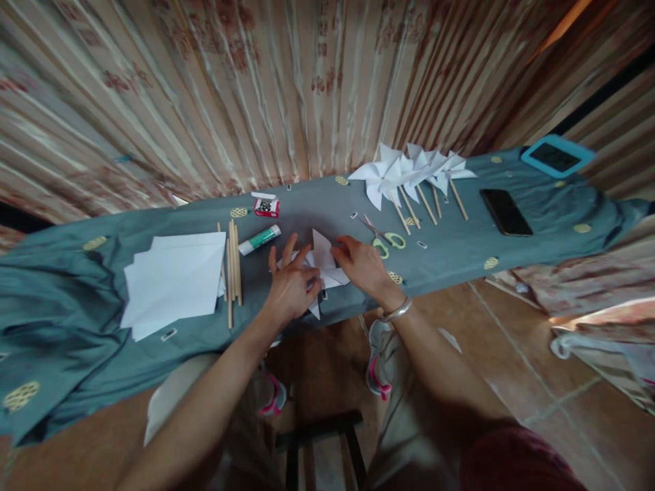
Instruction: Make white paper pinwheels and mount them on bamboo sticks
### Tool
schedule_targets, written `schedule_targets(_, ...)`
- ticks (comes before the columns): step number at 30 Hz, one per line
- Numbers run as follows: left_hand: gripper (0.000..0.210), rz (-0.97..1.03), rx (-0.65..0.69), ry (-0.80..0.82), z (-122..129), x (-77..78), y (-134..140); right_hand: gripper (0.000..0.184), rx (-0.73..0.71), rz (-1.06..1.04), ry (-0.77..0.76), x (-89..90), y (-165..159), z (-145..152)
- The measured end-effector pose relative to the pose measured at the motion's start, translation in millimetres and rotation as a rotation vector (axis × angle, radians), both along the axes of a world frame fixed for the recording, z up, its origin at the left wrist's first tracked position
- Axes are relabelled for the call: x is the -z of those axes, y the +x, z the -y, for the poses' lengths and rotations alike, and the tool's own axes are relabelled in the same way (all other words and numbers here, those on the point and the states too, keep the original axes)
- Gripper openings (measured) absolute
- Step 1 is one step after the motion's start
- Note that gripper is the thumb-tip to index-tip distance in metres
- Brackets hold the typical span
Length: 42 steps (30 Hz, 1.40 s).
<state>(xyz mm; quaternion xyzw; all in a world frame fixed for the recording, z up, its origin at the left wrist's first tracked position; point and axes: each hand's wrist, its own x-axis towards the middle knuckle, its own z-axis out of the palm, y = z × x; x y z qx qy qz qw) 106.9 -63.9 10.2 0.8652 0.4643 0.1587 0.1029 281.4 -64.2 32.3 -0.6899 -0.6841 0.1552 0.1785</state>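
A white paper pinwheel [323, 254], partly folded with one flap standing up, lies on the cloth-covered table in front of me. My left hand [293, 281] holds it down from the left, thumb and index finger near its middle and the other fingers spread over the paper. At the pinwheel's right side, my right hand [362, 264] has its thumb and index finger at the edge of a flap. My hands hide much of the pinwheel's centre. Green-handled scissors [385, 243] lie open just beyond my right hand, and a glue stick [260, 240] rests beyond my left.
Left of my hands are wooden sticks [233, 266] and a stack of white paper [174, 283]. A small red box [267, 206] stands open at the back. Several finished pinwheels [383, 179] on sticks, a phone [506, 213] and a blue-framed device [557, 157] lie rightward.
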Motion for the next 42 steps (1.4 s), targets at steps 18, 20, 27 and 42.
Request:
schedule_targets(18,0.018,0.264,-0.097,-0.026,-6,10.6,5,0.043,0.024,-0.085,-0.023,12.3,-3,-8)
schedule_targets(20,0.018,0.276,-0.106,-0.033,-8,8.9,5,0.042,0.046,-0.116,-0.032,11.5,-1,-10)
schedule_targets(27,0.023,0.331,-0.125,-0.054,-11,8.6,7,0.044,0.098,-0.110,-0.025,6.9,-1,-14)
schedule_targets(42,0.040,0.651,-0.216,-0.093,-16,6.2,-10,0.038,0.132,-0.054,0.042,-7.6,5,-28)
